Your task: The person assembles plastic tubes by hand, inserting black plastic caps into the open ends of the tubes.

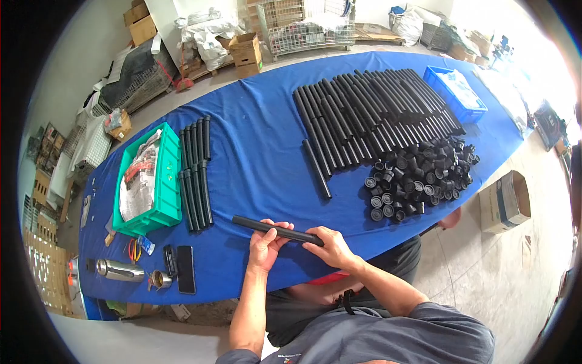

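Observation:
A black plastic tube [297, 234] lies across both hands, just over the near edge of the blue-covered table. My left hand [265, 247] grips it around the middle, thumb on top, with the tube's left end sticking out. Closed around the right end is my right hand [333, 249], whose fingers hide that tip. Ahead and to the right, a single tube [317, 168] lies beside a large stack of black tubes [364, 112]. A heap of black caps [418, 179] is spread in front of that stack. Capped tubes [195, 173] lie in two rows at the left.
A green crate [171, 188] with paper inside stands at the left. Near it are a phone [187, 270], a steel flask [121, 270], a metal cup [160, 279] and orange-handled pliers [134, 250]. A blue bin [470, 114] sits at the far right; a cardboard box [504, 203] stands on the floor.

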### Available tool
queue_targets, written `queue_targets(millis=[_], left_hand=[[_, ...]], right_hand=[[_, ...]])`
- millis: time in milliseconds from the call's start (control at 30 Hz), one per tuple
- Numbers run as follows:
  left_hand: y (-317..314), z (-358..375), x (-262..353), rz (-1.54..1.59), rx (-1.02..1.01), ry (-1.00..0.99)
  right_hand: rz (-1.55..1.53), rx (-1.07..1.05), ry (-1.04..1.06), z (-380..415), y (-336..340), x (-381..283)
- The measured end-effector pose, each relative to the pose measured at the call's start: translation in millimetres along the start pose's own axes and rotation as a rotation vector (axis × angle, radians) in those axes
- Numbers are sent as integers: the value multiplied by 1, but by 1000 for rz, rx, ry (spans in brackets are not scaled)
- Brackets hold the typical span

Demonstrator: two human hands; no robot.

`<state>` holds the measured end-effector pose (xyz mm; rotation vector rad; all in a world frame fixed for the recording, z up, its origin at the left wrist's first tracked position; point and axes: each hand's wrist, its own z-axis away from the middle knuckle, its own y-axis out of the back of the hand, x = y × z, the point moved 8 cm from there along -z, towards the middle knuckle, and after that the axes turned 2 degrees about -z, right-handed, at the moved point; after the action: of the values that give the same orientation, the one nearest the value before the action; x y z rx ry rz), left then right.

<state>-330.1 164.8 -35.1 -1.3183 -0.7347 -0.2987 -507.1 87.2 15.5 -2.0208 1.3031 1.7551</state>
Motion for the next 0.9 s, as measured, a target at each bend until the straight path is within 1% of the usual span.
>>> queue_targets(millis=[133,233,333,433,500,533,633,667,733,767,867,900], left_hand=[[0,-1,1,-10,18,6],[-1,-3,0,5,40,28],[0,-2,1,5,40,15],[3,-2,1,13,-17,5],[3,-2,1,7,2,11],[2,-3,0,4,10,15],[1,-4,-1,23,-9,33],[1,-3,0,27,-9,31],[3,-3,0,34,-8,24],[4,-2,0,31,-8,24],[2,-4,-1,19,-14,33],[0,-4,-1,12,-13,33]], right_hand=[[-14,6,-5,-2,0,1],[44,33,25,-1,2,-3],[188,72,153,3,-1,-18],[-82,-26,-70,0,-1,-11],[-366,-206,-594,6,-9,14],[-330,-179,-539,3,-7,16],[242,127,285,-4,5,-27],[215,127,299,-2,2,-24],[-87,-91,-316,-10,1,-14],[-238,-201,-625,0,-5,-7],[-125,-160,-405,-2,-2,-6],[16,-83,-179,-6,1,-10]])
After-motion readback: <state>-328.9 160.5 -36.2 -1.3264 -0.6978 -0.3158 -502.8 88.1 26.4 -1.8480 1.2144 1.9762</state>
